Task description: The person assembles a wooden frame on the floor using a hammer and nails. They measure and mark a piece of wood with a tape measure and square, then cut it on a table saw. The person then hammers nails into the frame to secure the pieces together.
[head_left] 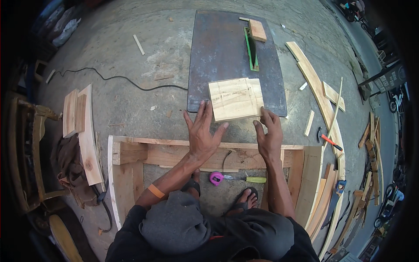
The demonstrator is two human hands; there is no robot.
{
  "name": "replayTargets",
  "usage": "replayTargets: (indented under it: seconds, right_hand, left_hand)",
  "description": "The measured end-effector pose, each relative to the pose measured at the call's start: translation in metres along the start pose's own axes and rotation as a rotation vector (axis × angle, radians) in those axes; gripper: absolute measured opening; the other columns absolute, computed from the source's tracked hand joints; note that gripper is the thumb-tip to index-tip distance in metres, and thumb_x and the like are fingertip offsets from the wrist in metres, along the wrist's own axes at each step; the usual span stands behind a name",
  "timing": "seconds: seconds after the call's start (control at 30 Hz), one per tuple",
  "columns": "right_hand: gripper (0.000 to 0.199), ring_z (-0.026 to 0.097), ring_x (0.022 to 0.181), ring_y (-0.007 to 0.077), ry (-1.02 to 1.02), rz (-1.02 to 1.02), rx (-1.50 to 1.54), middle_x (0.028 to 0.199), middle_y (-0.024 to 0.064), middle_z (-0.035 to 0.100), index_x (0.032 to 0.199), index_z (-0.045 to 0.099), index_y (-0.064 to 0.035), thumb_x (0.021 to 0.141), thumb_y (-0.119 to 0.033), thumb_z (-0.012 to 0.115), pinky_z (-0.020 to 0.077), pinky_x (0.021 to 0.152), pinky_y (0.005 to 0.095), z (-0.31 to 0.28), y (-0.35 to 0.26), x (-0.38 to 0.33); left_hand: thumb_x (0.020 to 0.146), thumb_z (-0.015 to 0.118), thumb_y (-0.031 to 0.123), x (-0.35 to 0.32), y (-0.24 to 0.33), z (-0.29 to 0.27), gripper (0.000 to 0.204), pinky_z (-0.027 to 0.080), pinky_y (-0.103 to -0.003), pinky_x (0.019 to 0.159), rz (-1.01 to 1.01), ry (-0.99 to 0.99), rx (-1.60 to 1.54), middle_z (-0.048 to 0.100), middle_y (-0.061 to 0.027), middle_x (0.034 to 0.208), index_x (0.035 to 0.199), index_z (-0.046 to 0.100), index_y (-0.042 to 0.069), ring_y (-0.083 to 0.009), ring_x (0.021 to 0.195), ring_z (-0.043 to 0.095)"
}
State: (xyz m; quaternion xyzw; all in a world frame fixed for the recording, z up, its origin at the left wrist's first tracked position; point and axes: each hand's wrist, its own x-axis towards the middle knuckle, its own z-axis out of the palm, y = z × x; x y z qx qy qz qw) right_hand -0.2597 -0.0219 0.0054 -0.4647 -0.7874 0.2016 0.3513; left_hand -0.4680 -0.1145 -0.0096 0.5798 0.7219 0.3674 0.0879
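A small stack of pale wooden boards [234,98] lies on the near end of a dark metal saw table [218,48], with its near edge jutting slightly past the tabletop. My left hand [204,133] is open at the stack's left side, fingers spread and fingertips close to the wood. At the near right corner, the fingertips of my right hand [269,131] touch the boards, the thumb held apart below the edge. Farther up the table, a saw blade [252,46] stands in a green-edged slot, and a wood block [257,30] lies beside it.
A wooden frame [209,143] surrounds my legs. Inside it lie a pink tape measure [216,177] and a green-handled tool [255,179]. A hammer [330,142] and long planks [314,81] are at right. A black cable [126,83] runs left from the table.
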Motion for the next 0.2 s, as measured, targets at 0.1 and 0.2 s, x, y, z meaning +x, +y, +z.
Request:
replayTargets:
  seconds: [0.1,0.2]
  right_hand:
    - [0.045,0.068,0.104,0.0256,-0.050,0.097,0.053,0.124,0.0158,0.064,0.136,0.062,-0.0015,0.093,-0.006,0.073,0.0556,0.090,0.0362,-0.0033,-0.0071,0.0009]
    - [0.047,0.066,0.113,0.0316,-0.070,0.124,0.052,0.124,0.0185,0.063,0.136,0.063,-0.0064,0.090,-0.006,0.074,0.0534,0.095,0.0401,-0.0002,-0.0020,-0.0014]
  left_hand:
    - [0.093,0.073,0.039,-0.0009,-0.0028,0.0059,0.083,0.004,-0.067,0.122,-0.018,0.063,0.062,0.046,-0.0299,0.153,0.153,0.039,-0.008,-0.0430,0.155,0.022]
    - [0.095,0.072,0.041,-0.0012,-0.0094,0.0096,0.083,0.004,-0.068,0.121,-0.002,0.069,0.073,0.045,-0.0279,0.155,0.154,0.038,-0.007,-0.0447,0.156,0.018]
